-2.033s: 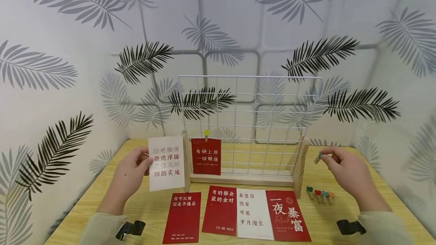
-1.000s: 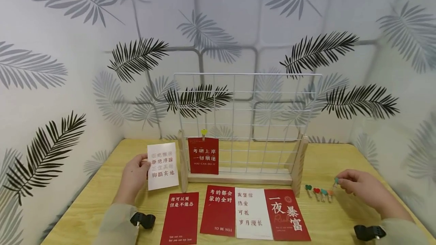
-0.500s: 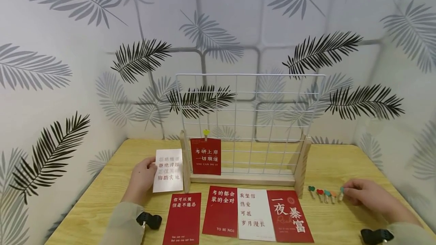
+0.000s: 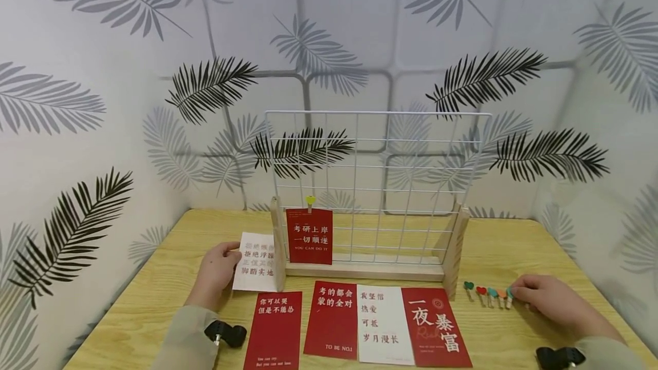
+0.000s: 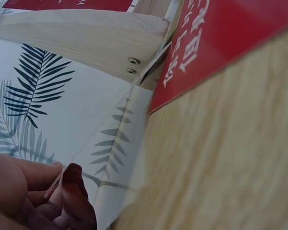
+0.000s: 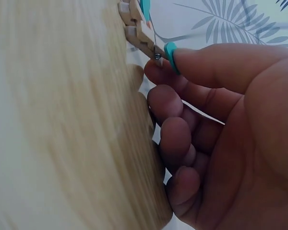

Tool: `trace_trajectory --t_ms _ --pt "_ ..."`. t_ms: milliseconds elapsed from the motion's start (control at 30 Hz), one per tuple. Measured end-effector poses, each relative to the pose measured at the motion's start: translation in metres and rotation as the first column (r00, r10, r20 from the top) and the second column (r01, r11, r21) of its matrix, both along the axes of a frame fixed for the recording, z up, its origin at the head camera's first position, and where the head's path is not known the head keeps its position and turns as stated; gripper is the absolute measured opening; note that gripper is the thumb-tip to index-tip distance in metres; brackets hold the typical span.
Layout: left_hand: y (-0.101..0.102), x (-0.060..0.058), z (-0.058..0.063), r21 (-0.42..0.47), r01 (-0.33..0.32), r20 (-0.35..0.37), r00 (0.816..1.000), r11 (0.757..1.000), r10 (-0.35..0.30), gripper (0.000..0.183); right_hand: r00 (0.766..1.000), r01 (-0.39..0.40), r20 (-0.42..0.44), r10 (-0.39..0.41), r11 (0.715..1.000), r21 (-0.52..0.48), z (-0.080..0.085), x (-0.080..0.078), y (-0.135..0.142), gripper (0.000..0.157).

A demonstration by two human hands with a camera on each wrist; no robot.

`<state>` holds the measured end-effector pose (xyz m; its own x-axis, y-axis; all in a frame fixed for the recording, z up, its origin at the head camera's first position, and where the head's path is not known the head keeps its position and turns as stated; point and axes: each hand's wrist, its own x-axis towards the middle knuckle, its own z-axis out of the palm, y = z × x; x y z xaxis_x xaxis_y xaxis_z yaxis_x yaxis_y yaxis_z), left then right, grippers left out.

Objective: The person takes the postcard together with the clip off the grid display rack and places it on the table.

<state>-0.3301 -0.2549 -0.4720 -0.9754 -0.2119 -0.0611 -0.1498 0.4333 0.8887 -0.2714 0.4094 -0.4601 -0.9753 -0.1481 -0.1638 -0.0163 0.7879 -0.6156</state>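
My left hand [image 4: 216, 270] pinches the left edge of a white card [image 4: 255, 277] with printed characters, beside the left post of a white wire grid rack [image 4: 380, 141]. In the left wrist view the card shows nearly edge-on between thumb and fingers. My right hand [image 4: 547, 300] rests low at the table's right. Its thumb and forefinger pinch a small wooden clothespin [image 6: 158, 56] with a teal heart, at the right end of a row of heart clothespins [image 4: 481, 296]. A red card [image 4: 310, 250] hangs on the grid under a yellow-heart clothespin [image 4: 310, 201].
In front of the rack lie a red card [image 4: 273, 330] at left, another red card [image 4: 331, 324], a white card [image 4: 382, 353] and a third red card [image 4: 437, 324]. The rack's wooden base [image 4: 365, 270] spans the middle of the yellow wood-grain table [image 4: 169, 284]. Leaf-patterned walls surround it.
My left hand has lowered the white card and brought it right, against the rack's left post. My right hand has carried the teal-heart clothespin down to the end of the row.
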Motion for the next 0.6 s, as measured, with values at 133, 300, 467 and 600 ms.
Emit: trace_trajectory --t_ms 133,300,467,600 --pt "-0.001 -0.0017 -0.0025 0.005 -0.009 -0.011 1.0 1.0 0.009 0.042 1.0 0.002 0.003 -0.002 1.0 0.009 -0.0004 -0.0008 -0.0001 0.027" --pt "-0.0015 -0.0013 -0.0032 0.009 0.008 -0.014 1.0 1.0 -0.007 0.042 1.0 -0.015 0.002 0.015 1.0 0.005 -0.0027 0.0001 0.002 0.027" --pt "-0.0031 0.0029 -0.0029 -0.039 0.026 -0.011 1.0 0.999 -0.026 0.041 1.0 -0.001 -0.001 0.001 1.0 0.021 -0.0011 -0.0003 0.0001 0.026" --pt "-0.0041 0.0034 -0.0003 -0.097 0.041 0.005 0.999 0.994 -0.04 0.043 1.0 0.009 -0.008 -0.009 0.999 0.04 -0.0024 -0.0022 0.0 0.025"
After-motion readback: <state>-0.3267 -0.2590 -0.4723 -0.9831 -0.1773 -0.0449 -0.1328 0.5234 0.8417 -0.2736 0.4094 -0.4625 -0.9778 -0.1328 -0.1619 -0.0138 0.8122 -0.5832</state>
